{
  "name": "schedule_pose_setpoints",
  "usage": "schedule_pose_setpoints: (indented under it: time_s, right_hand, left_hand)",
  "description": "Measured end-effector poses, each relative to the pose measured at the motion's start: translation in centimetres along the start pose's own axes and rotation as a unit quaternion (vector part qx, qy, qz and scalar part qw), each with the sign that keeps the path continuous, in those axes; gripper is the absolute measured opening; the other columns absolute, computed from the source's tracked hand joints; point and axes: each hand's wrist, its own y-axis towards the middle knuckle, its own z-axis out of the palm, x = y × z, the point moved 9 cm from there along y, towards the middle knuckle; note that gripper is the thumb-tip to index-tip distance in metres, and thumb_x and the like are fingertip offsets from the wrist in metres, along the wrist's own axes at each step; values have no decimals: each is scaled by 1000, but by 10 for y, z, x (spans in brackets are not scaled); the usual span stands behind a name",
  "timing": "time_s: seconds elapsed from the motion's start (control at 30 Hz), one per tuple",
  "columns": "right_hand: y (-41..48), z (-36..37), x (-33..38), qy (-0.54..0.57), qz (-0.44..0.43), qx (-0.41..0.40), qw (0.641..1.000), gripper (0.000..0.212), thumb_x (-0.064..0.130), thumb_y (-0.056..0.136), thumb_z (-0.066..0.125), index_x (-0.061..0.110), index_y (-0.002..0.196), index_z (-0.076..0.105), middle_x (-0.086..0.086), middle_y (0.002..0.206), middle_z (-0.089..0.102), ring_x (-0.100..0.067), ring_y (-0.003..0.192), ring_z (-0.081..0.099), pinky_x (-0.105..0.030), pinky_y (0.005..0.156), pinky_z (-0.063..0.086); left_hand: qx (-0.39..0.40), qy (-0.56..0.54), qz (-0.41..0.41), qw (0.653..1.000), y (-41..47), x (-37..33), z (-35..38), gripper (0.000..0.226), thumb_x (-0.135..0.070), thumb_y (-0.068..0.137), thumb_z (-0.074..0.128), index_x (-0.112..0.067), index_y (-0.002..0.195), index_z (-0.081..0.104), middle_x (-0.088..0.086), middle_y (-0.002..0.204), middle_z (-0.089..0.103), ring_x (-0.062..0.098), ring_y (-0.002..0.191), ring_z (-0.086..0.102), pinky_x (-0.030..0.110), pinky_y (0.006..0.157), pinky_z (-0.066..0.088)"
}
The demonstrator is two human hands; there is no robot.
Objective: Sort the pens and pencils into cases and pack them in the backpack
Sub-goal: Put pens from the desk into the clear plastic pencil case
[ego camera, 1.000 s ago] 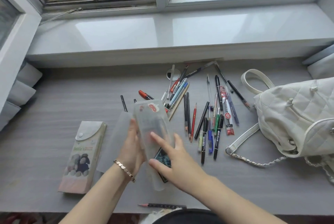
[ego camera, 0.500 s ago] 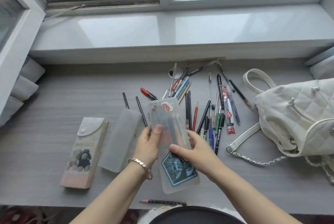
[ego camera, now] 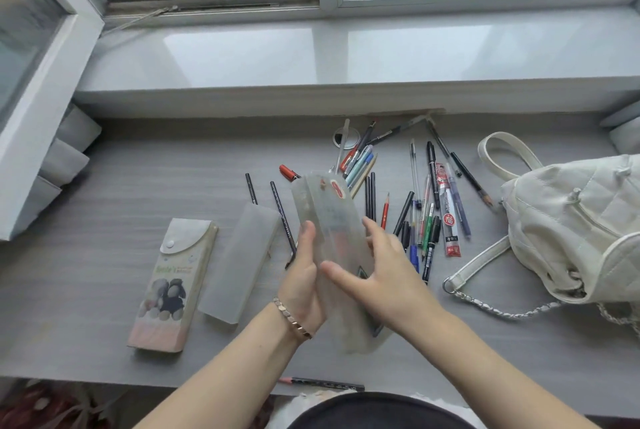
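Observation:
Both hands hold a translucent plastic pencil case upright above the grey table. My left hand grips its left edge, thumb on the front. My right hand clasps its right side, fingers spread around it. A second frosted case lies flat to the left. Further left lies a printed case with a snap flap. Several pens and pencils are scattered behind and right of the held case. The white quilted backpack sits at the right.
One pencil lies at the table's near edge. Two dark pencils lie beside the frosted case. A raised window sill runs along the back. The backpack's chain strap trails across the table.
The held case has turned from flat-on, showing its blue sticker, to more edge-on and upright. My right hand has shifted from its lower edge to its right side.

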Motion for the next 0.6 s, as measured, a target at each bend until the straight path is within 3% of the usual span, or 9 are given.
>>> schedule_pose_setpoints:
  time_s: [0.03,0.1,0.2,0.27,0.33,0.4,0.47,0.53,0.6]
  right_hand:
    - [-2,0,6,-32,-6,-7,999,89,62,68,62,32,142,21,8,122,36,-5,116,40,-23,97,36]
    - [-1,4,12,-99,-34,-12,994,86,65,71,56,32,143,22,5,125,45,-11,117,47,-26,95,41]
    - [-2,11,26,-202,-95,-8,975,73,58,82,48,24,143,26,-1,120,56,-20,112,53,-31,91,45]
    - [-5,17,31,-252,-117,2,961,70,55,88,42,19,145,21,-5,122,55,-24,113,53,-33,91,43]
    - [-7,23,37,-290,-134,-6,948,69,52,92,37,13,145,19,-8,124,55,-26,111,54,-34,90,42]
    - [-7,26,46,-352,-165,-61,919,65,46,87,46,1,134,42,-12,96,67,-24,83,66,-28,67,50]
    - [-4,29,47,-400,-145,-98,900,62,45,61,55,-2,99,70,-5,49,63,-17,37,57,-17,33,36]
    - [-3,33,47,-422,-148,-116,887,58,43,50,59,0,85,74,-3,35,53,-14,24,46,-13,26,25]
    - [-2,34,45,-442,-145,-114,878,58,43,47,70,-1,86,74,-2,34,52,-14,23,45,-12,26,24]
  left_hand:
    - [6,-13,19,1000,-2,-1,2,64,-53,76,57,-8,121,57,11,103,68,21,88,69,30,75,58]
    - [28,-43,49,997,-3,-5,4,74,-39,54,82,-10,118,59,10,100,67,22,85,69,32,74,57]
    - [35,-62,62,996,-6,-10,3,64,-38,35,90,-11,90,73,10,84,73,23,74,71,34,63,58]
    - [-13,-46,71,996,-6,-10,-5,49,-52,49,79,-12,77,75,8,74,74,21,66,72,31,54,57]
    - [-72,-41,85,993,-2,-7,-20,47,-58,75,54,-15,72,74,5,69,74,16,61,71,27,52,57]
    - [-99,-34,89,991,1,-6,-28,55,-62,77,44,-17,74,75,2,72,74,14,63,70,28,63,57]
    - [-115,-25,82,990,2,-5,-32,59,-66,65,48,-17,89,71,3,80,74,14,71,70,33,80,53]
    - [-128,-16,72,989,3,-2,-34,70,-67,58,51,-15,102,67,6,94,73,17,81,68,34,89,50]
    - [-140,-10,68,988,4,-1,-36,80,-68,56,52,-12,111,64,9,107,69,20,91,66,35,91,49]
